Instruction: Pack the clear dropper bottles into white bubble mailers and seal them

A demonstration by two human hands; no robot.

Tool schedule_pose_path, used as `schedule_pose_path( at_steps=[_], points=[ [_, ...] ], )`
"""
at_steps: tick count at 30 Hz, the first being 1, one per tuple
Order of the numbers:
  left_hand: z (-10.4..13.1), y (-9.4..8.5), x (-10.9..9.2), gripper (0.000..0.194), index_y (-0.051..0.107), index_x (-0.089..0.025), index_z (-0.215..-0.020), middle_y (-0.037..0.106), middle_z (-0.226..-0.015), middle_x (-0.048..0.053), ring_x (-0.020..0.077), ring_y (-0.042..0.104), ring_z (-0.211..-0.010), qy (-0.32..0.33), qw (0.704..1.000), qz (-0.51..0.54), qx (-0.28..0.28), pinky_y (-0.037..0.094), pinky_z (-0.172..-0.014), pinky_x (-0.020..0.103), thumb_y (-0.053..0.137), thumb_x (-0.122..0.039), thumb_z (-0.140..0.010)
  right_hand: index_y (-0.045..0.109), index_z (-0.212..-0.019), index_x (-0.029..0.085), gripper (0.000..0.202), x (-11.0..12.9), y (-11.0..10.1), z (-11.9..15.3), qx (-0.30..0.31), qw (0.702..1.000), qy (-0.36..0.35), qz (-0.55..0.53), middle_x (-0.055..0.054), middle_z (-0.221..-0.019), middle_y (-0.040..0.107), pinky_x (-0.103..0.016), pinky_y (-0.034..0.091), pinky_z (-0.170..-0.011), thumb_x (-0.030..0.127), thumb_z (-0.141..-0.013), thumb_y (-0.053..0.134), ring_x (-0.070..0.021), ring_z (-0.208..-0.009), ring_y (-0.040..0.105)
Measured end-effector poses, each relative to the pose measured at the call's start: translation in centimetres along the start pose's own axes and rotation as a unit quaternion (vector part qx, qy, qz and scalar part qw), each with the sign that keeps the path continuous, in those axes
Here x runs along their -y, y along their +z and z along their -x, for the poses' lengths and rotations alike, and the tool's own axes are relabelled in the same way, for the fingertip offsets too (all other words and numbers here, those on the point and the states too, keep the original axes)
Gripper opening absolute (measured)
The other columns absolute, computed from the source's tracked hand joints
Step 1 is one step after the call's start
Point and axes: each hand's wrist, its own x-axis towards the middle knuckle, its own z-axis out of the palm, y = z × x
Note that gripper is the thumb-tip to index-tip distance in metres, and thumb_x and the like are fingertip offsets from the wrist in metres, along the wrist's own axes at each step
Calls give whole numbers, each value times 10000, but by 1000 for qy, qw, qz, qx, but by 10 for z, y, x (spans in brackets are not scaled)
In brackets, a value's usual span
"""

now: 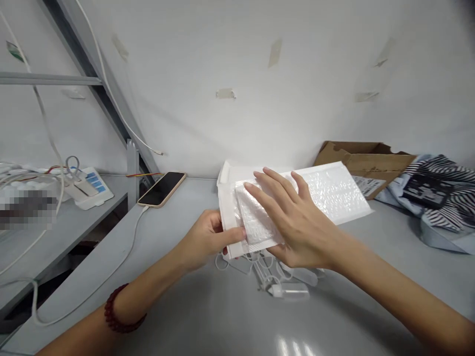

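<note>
White bubble mailers (pixel 334 190) are held up over the table in the middle of the head view, a smaller bubble-textured piece lying over a longer one. Their left edge is pinched in my left hand (pixel 213 237), thumb on top and fingers mostly hidden behind. My right hand (pixel 293 217) lies across the front of the mailers with its fingers stretched and spread; its thumb is at the lower edge, partly hidden. Beneath them on the table are small clear plastic bottles (pixel 291 290) and thin white loops (pixel 222 262), partly covered.
A phone (pixel 162 189) with a white charging cable (pixel 129 247) lies at the back left. An open cardboard box (pixel 365 160) and striped fabric (pixel 449 193) are at the right. Cables and a white power strip (pixel 91 188) sit on the left-hand surface beside a metal frame (pixel 132 170).
</note>
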Motion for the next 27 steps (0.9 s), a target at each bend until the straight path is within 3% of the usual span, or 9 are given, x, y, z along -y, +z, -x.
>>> schedule_pose_path(
  at_steps=[4,6,8,10,13,16,18,21,27],
  points=[
    [1,15,-19,239,583,-133,-604,526,-513,-29,74,451,-460,22,996,-73,47,342,-430,181,663,-311,-741,198,-1406,63,892,-3,-2,21,-40,999,36,-3,-238,-1258,462,-645,228,-990,416,-678,571,-393,-1202,407],
    [0,17,-35,264,590,-142,-610,533,-507,-30,78,452,-456,51,987,-146,41,340,-429,186,614,-329,-795,241,-1373,65,839,-13,2,34,-53,995,82,5,-206,-1174,519,-585,296,-972,389,-676,579,-341,-1078,499],
    [-2,15,-51,252,620,-156,-647,568,-536,-22,95,490,-491,93,964,-248,-6,356,-448,195,568,-313,-837,303,-1326,91,707,-28,8,48,-53,985,161,16,-178,-1136,558,-482,385,-905,317,-706,557,-298,-1010,541],
    [-4,12,-58,229,646,-171,-696,618,-610,-10,116,536,-557,135,926,-344,-74,383,-480,208,539,-291,-858,388,-1254,77,555,-44,13,63,-60,972,225,29,-197,-1067,592,-462,416,-805,257,-745,515,-317,-953,567],
    [-9,9,-44,163,656,-177,-843,676,-836,30,169,593,-748,183,876,-432,-108,466,-605,256,528,-274,-866,487,-1145,132,415,-62,17,81,-43,964,263,19,-159,-994,636,-427,422,-729,201,-737,505,-320,-899,595],
    [-16,11,-14,274,586,-179,-1118,605,-1158,84,256,496,-1095,237,826,-509,-53,475,-860,383,546,-220,-849,504,-1137,195,403,-68,19,91,3,968,250,-12,-98,-1027,653,-377,429,-729,176,-735,512,-273,-901,610],
    [-20,14,4,296,553,-174,-1162,565,-1214,96,270,429,-1156,262,803,-534,-39,441,-923,426,509,-181,-870,505,-1144,206,402,-67,23,94,35,971,235,-27,-80,-1057,652,-357,429,-751,154,-745,503,-248,-927,612],
    [-21,16,17,213,567,-161,-1081,593,-1098,94,242,464,-1062,281,799,-530,-39,448,-893,402,444,-145,-907,512,-1145,188,401,-62,32,94,58,970,233,-32,-92,-1056,650,-355,420,-759,120,-750,488,-243,-940,608],
    [-15,10,20,167,560,-158,-1010,589,-958,80,219,488,-924,264,812,-519,-41,445,-804,372,429,-125,-911,519,-1142,165,392,-47,47,88,53,968,246,-19,-114,-995,649,-393,372,-788,79,-764,468,-270,-921,583]
  ],
)
